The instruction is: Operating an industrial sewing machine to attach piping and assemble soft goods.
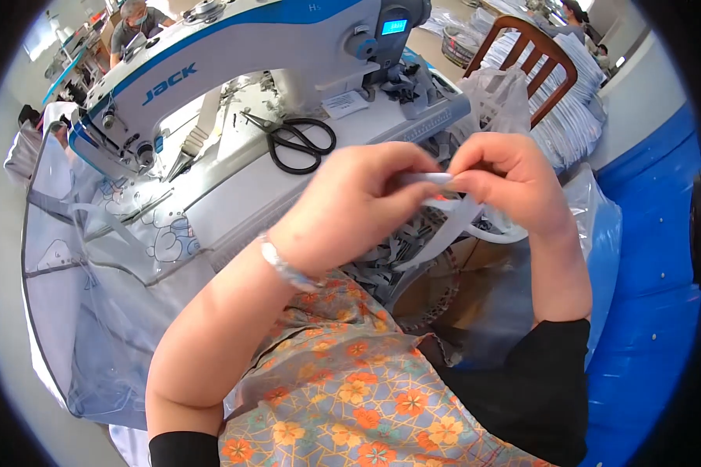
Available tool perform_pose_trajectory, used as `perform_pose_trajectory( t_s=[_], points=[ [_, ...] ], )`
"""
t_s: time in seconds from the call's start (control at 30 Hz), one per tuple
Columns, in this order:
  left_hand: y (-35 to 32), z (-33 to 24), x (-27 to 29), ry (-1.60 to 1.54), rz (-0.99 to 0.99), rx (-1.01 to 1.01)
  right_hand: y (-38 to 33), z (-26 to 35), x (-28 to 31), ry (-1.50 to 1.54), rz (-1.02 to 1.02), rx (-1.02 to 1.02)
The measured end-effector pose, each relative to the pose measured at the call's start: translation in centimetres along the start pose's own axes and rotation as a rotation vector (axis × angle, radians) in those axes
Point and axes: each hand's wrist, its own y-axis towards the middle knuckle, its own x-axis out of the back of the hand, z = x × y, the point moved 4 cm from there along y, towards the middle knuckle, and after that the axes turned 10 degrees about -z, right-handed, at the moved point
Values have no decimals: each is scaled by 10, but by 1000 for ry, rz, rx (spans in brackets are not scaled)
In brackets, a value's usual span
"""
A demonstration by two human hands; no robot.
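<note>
Head view: a white strip [436, 180] is pinched between both hands, above the lap.
Left hand [350, 206] and right hand [506, 183] are closed on its end; the strip (thin, soft, hanging down in a loop) is not yet brought to the sewing machine [234, 54], so sewing seems not started.

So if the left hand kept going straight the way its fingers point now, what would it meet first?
The left hand points rightward at the right hand, so it would likely meet those fingers first; both already pinch the same white strip, with hardly any gap between them, though depth is hard to judge.
</note>
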Motion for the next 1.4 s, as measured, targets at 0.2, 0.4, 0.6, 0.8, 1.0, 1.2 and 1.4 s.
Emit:
perform_pose_trajectory(
  t_s=[0.2,0.4,0.6,0.8,1.0,1.2,1.4],
  points=[
    [-31,-2,44,-388,-168,-109,-11,-106,-58,-304,187,-59],
    [-82,-11,105,-298,-554,-227,-40,-213,-16,-654,-248,233],
    [-90,3,106,424,-455,-47,0,-128,26,-201,-464,-130],
    [-93,3,87,797,-442,-245,53,1,-124,285,278,-113],
    [-145,-6,114,1178,-711,-603,76,47,-175,261,528,-139],
    [-162,9,123,28,-576,-236,70,72,-193,548,622,34],
    [-196,17,123,304,-504,38,78,66,-208,428,425,105]
  ],
)
